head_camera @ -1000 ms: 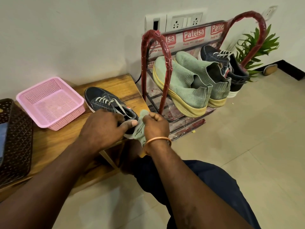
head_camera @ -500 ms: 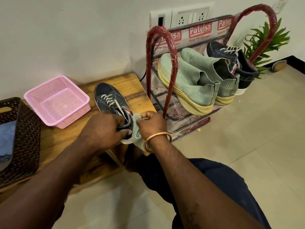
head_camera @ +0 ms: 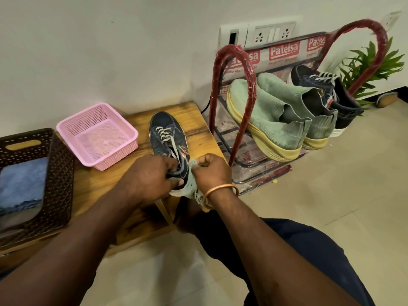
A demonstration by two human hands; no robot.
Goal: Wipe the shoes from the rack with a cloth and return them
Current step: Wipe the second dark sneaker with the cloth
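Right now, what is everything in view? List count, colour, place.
sneaker: 1, dark blue, on the bench
cloth: 1, pale green, at that sneaker's heel
green shoes: 2, yellow soles, on the rack
second sneaker: 1, dark blue, rack's right end
rack: 1, red-wrapped frame, right of the bench
bench: 1, wooden, against the wall
pink basket: 1, on the bench
brown basket: 1, bench's left end, blue fabric inside
plant: 1, green, beyond the rack
switch panel: 1, white, on the wall
left hand: grips the sneaker's heel end
right hand: holds the cloth
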